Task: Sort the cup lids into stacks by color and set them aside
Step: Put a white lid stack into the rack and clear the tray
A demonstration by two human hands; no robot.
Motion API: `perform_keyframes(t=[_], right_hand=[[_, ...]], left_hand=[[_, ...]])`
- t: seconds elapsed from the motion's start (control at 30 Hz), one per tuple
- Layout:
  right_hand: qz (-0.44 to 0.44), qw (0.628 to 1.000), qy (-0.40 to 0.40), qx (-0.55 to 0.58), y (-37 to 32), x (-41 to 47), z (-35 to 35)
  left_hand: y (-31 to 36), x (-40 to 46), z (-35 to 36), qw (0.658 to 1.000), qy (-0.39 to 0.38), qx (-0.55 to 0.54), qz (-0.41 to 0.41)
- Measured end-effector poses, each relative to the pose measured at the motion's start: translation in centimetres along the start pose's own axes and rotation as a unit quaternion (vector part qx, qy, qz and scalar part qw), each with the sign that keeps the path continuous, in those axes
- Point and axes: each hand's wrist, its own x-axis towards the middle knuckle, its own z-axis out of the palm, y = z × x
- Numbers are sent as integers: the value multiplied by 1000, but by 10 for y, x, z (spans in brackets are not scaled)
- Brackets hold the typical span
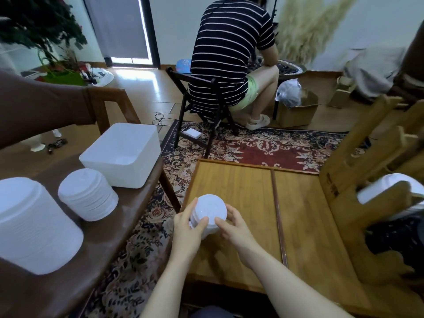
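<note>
A short stack of white cup lids [211, 208] is held over the left part of the low wooden table [247, 187]. My left hand [189, 222] grips the stack's left side, thumb on the top rim. My right hand [231, 223] holds its right side with curled fingers. On the dark brown table [110, 235] to the left stand two more white lid stacks, a tall one [32, 226] at the near left and a shorter one [88, 193] behind it.
A white rectangular bin [124, 154] sits behind the shorter stack. A person in a striped shirt sits on a dark folding chair [202, 106] on the patterned rug. A wooden chair [367, 203] at the right holds more white lids [390, 187]. Cardboard boxes stand further back.
</note>
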Motion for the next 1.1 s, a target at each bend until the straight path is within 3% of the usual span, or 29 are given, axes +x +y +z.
perform_keyframes(t=[0.33, 0.73, 0.97, 1.1], right_hand=[[23, 997, -66, -16, 6, -2, 8], [20, 996, -80, -40, 14, 11, 28], [49, 995, -43, -74, 17, 15, 32], [105, 993, -46, -14, 9, 13, 24]], left_hand=[[-6, 0, -15, 998, -23, -50, -30], [-32, 18, -25, 998, 24, -40, -34], [-45, 16, -20, 997, 16, 51, -53], [-44, 14, -17, 996, 20, 47, -73]])
